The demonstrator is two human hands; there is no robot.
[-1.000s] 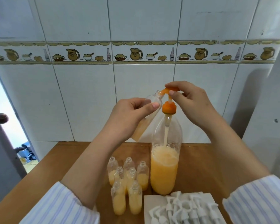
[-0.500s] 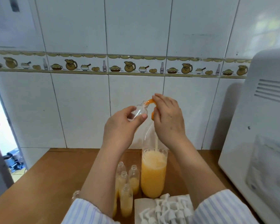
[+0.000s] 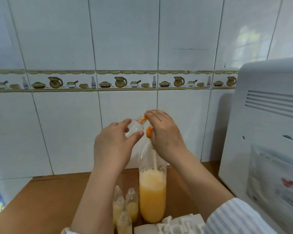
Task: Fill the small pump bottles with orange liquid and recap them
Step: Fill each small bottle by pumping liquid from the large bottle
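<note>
A tall clear bottle (image 3: 152,195), about half full of orange liquid, stands on the wooden table (image 3: 57,196); an orange pump head (image 3: 148,132) tops it. My right hand (image 3: 164,132) rests over that pump and pinches its orange spout (image 3: 143,119). My left hand (image 3: 115,146) grips a small clear bottle (image 3: 134,129), tilted with its mouth at the spout. Several small open bottles (image 3: 131,205), partly filled with orange liquid, stand left of the tall bottle. White pump caps (image 3: 178,225) lie on a white sheet at the bottom edge.
A large white appliance (image 3: 267,141) fills the right side, close to my right arm. A tiled wall (image 3: 125,48) stands just behind the table. My striped sleeve (image 3: 235,218) is at lower right.
The view has tilted up and shifted, so the white appliance came into sight on the right. Both hands stay at the pump; the small bottle in my left hand looks tilted flatter.
</note>
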